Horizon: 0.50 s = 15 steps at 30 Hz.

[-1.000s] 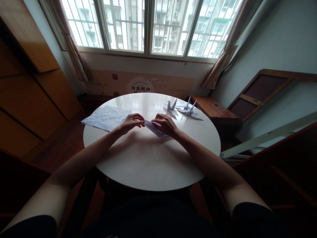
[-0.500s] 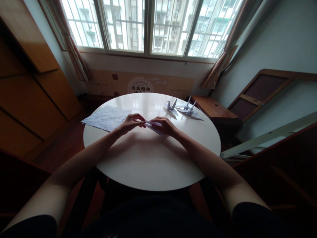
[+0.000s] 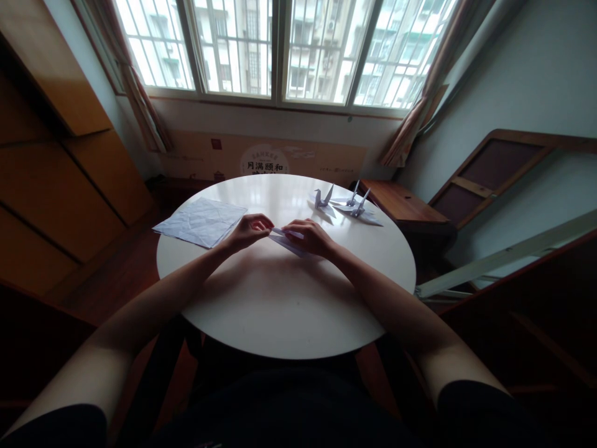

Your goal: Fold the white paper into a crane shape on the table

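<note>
On the round white table (image 3: 289, 311) my two hands meet over a narrow, partly folded piece of pale paper (image 3: 285, 242). My left hand (image 3: 248, 229) pinches its left tip with thumb and fingers closed. My right hand (image 3: 310, 237) lies curled over its right part, fingers pressed down on it, hiding most of the paper. Both forearms stretch across the table toward it.
A stack of crumpled pale sheets (image 3: 201, 221) lies at the table's left edge. Two or three folded paper cranes (image 3: 345, 204) stand at the far right of the table. A wooden bench (image 3: 401, 208) is beyond them, wooden cabinets (image 3: 56, 180) stand left, and windows face me.
My right hand has slid a little to the left along the paper and lowered onto it. The left hand has shifted slightly, keeping its pinch.
</note>
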Motion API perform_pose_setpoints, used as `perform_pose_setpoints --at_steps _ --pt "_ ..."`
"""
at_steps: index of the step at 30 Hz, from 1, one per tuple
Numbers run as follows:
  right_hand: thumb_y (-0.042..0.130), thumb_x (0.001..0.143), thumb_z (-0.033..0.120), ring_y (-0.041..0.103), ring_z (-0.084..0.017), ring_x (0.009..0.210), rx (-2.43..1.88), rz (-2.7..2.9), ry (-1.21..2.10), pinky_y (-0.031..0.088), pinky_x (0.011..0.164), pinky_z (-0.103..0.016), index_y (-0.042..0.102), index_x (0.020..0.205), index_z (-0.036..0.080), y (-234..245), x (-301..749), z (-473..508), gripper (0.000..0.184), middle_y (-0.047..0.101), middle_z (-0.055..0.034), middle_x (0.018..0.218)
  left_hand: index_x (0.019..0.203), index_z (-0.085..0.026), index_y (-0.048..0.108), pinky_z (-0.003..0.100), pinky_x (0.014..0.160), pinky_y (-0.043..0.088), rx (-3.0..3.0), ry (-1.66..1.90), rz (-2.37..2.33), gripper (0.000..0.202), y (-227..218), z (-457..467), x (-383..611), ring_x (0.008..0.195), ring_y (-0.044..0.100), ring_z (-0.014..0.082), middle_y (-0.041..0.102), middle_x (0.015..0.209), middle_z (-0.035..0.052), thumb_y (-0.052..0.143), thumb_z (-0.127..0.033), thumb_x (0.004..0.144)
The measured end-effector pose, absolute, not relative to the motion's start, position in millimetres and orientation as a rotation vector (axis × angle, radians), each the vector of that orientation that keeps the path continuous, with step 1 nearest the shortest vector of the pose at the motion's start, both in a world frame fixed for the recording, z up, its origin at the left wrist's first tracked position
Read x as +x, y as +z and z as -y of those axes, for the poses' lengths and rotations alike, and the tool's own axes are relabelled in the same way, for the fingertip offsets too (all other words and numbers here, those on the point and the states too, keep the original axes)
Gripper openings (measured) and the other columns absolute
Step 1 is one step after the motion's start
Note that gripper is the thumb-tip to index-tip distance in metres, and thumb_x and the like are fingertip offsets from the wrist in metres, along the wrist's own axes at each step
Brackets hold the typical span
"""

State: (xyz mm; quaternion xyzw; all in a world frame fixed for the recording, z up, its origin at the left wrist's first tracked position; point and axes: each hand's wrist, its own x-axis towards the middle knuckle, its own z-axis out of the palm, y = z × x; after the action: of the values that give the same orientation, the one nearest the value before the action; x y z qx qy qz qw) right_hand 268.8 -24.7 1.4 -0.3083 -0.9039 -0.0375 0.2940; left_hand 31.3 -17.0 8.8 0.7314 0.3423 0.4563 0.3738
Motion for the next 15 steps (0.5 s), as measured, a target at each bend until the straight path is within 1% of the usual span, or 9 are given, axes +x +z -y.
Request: perform_pose_setpoints --at_steps 7,12,15 --pt "0.060 0.095 0.025 0.072 -0.020 0.083 -0.832 2.414 -0.163 0.049 0.078 -0.032 0.076 0.109 0.020 1.5 268.8 24.3 0.021 0.076 -0.0101 0.103 0.071 -0.013 0.071 0.028 0.063 0.052 1.850 1.190 -0.933 0.017 6.2 15.1 30.2 0.065 0.064 0.0163 0.069 0.068 0.0042 0.076 -0.028 0.063" --pt "0.060 0.096 0.027 0.071 -0.019 0.083 -0.840 2.413 -0.182 0.048 0.078 -0.031 0.075 0.111 0.023 -0.2 270.6 23.0 0.022 0.076 -0.0094 0.104 0.072 -0.014 0.069 0.028 0.061 0.052 1.834 1.158 -0.930 0.018 6.6 13.2 29.1 0.065 0.066 0.0168 0.069 0.072 0.0041 0.076 -0.028 0.063" --pt "0.059 0.097 0.027 0.070 -0.018 0.082 -0.824 2.408 -0.187 0.047 0.076 -0.031 0.076 0.111 0.025 -0.6 272.3 22.0 0.022 0.076 -0.0090 0.104 0.078 -0.014 0.066 0.027 0.061 0.051 1.746 1.140 -0.909 0.022 9.2 13.1 27.8 0.064 0.067 0.0162 0.070 0.075 0.0040 0.074 -0.031 0.066"
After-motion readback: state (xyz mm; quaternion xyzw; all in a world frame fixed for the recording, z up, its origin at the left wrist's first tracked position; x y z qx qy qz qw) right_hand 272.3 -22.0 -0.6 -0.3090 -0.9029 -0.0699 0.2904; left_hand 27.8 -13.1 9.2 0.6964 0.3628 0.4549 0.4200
